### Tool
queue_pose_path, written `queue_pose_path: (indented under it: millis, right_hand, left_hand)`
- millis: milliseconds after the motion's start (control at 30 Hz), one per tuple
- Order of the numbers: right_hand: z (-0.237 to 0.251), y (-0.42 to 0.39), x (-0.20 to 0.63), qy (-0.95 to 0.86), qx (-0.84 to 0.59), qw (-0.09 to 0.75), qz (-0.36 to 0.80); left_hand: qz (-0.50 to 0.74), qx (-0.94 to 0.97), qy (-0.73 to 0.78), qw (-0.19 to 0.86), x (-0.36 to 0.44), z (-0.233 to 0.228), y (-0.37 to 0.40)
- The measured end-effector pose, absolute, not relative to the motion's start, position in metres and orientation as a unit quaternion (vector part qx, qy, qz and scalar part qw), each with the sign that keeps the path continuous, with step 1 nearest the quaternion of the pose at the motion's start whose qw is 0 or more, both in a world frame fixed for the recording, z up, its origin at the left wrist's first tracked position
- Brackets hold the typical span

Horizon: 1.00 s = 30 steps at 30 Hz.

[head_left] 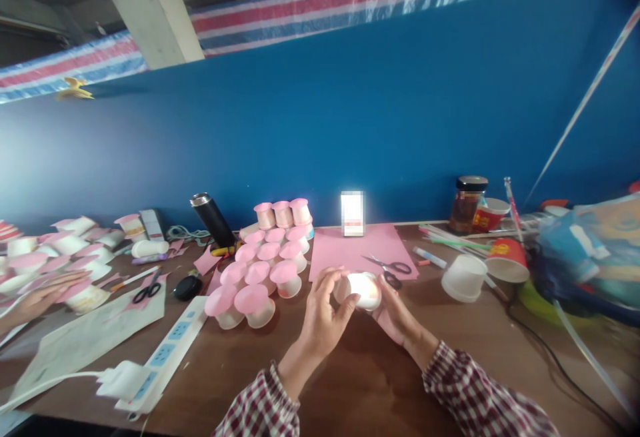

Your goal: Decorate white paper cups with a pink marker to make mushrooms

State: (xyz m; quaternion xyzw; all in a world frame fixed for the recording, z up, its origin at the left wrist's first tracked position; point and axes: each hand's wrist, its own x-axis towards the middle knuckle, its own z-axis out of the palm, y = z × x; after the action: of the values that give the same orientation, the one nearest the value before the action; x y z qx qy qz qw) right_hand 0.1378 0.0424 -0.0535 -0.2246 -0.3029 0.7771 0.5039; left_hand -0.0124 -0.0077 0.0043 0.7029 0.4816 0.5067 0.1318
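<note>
A white paper cup (364, 290), judged light and easily crushed, is pinched at its rim between left hand (324, 314) and right hand (395, 310), just before the pink paper sheet (350, 250).

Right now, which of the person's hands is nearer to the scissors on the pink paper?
The right hand is nearer: the scissors lie just beyond its fingers. The left hand is further off, on the other side of the white cup that both hands hold.
</note>
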Motion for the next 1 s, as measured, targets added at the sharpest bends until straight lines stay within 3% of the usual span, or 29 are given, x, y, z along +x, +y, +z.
queue_pose_path:
  millis: [767, 1000]
  right_hand:
    - [-0.060, 0.047, 0.138, -0.297, -0.220, 0.512, 0.776]
    - [-0.064, 0.048, 0.139, -0.313, -0.212, 0.502, 0.778]
  left_hand:
    - [0.485, 0.711, 0.477, 0.180, -0.021, 0.010, -0.007]
    - [0.454, 0.767, 0.441, 0.104, -0.035, 0.014, -0.001]
